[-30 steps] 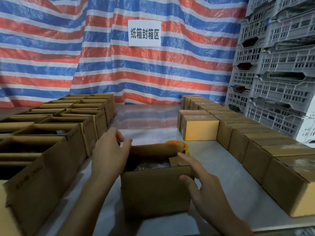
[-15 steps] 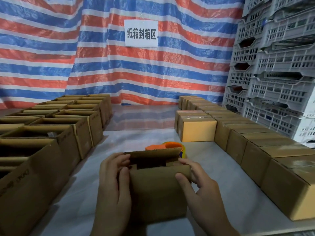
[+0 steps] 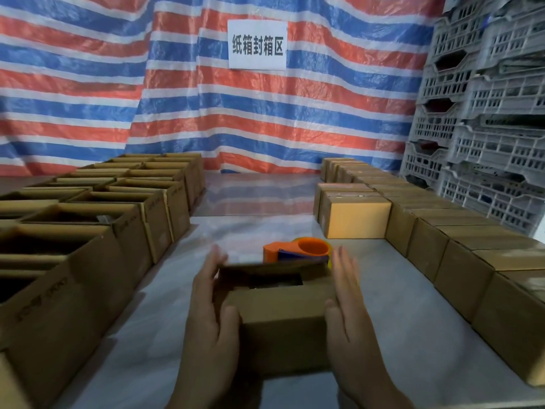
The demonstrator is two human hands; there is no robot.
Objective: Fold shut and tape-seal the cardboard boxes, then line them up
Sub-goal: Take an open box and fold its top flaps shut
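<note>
Table (image 3: 383,278) bears open boxes (image 3: 153,211) left, sealed boxes (image 3: 356,219) right, tape dispenser (image 3: 298,250), half-shut box (image 3: 280,311) between.

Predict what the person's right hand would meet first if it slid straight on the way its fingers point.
Probably the orange and blue plastic tape dispenser, just beyond the right hand and slightly to its left; if it clears that, the pale orange sealed cardboard box further back. Depth is unclear.

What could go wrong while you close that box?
The box has a gap between its top flaps; they might spring open before taping. The orange tape dispenser sits behind it and could get bumped. The left hand and right hand only press flat against its sides, so it might slide.
</note>
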